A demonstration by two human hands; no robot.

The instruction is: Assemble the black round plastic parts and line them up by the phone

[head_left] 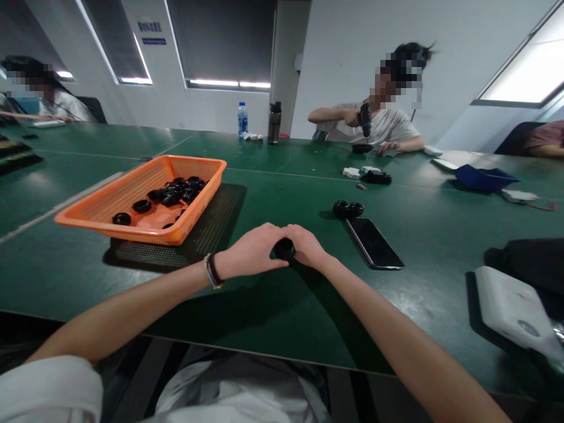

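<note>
My left hand (pixel 253 249) and my right hand (pixel 307 245) meet over the table in front of me, both wrapped round a small black round part (pixel 285 249). The left thumb lies along its near side, and most fingers of the right hand are hidden behind it. An orange plastic basket (pixel 145 236) to the left of my hands holds several similar black round parts (pixel 189 191). To the right, a couple more black round parts (pixel 348 209) stand close together at the top end of a dark-screened phone (pixel 375 243).
On the green table (pixel 264 317), a white device (pixel 511 302) and a black bag (pixel 529 264) lie at right. Farther off are a blue tray (pixel 482 178), a water bottle (pixel 242 120) and a dark tumbler (pixel 274 123). Across, a person uses a power drill (pixel 365 119).
</note>
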